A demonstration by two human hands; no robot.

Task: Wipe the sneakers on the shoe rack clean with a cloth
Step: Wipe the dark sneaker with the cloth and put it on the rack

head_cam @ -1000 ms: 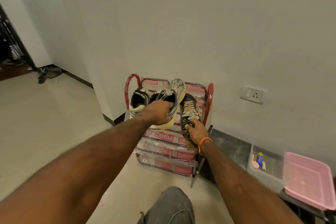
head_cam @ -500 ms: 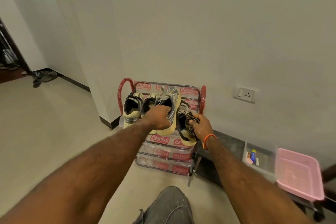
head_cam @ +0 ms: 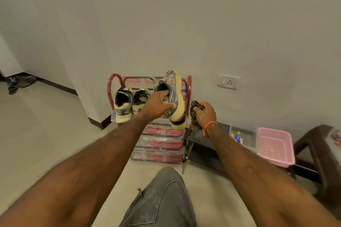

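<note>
The left hand (head_cam: 160, 105) grips a grey sneaker (head_cam: 173, 97) by its heel opening, fingers hooked inside and thumb on the side. The shoe is lifted above the top of the shoe rack (head_cam: 160, 134), its long axis steeply tilted, toe pointing up and far toward the wall, yellow sole facing right. The right hand (head_cam: 204, 114) clutches a bunched brown patterned cloth (head_cam: 194, 109) just right of the sole, not clearly touching it. Two more sneakers (head_cam: 124, 105) sit on the rack's top left, heels near.
</note>
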